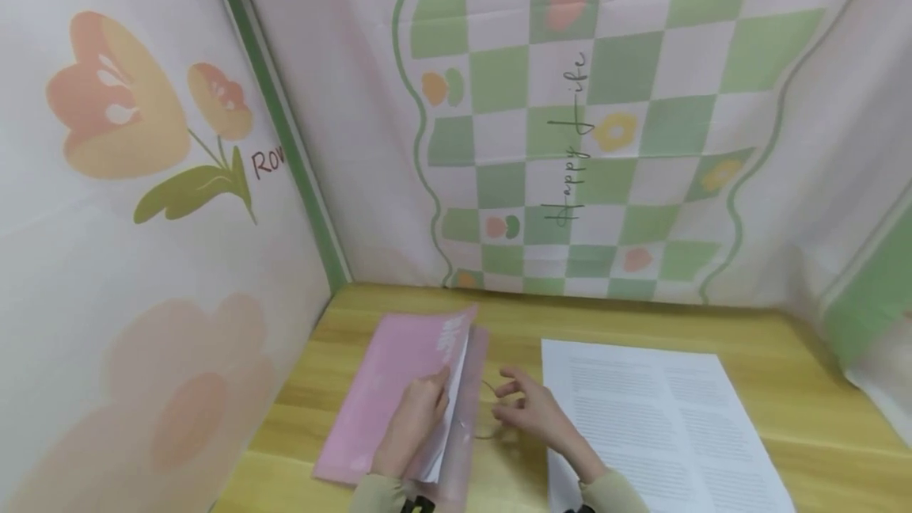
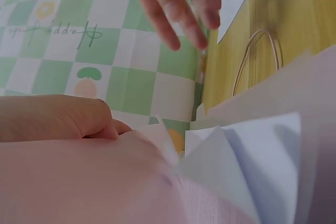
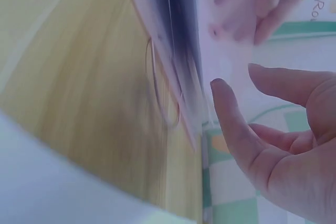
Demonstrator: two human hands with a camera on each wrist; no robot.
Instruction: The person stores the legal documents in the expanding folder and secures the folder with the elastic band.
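Note:
A pink translucent folder lies on the table at centre left, its top cover raised along the right side. White paper shows inside the opening. My left hand grips the raised edge of the cover; through it, in the right wrist view, fingertips show faintly. To the right of the folder, my right hand hovers with parted, slightly bent fingers and holds nothing. A thin cord loop sticks out from the folder's right edge, near the right hand.
A printed white sheet lies on the wooden table to the right, partly under the right forearm. Behind the table hangs a green-and-white checked curtain. A flower-patterned panel stands along the left.

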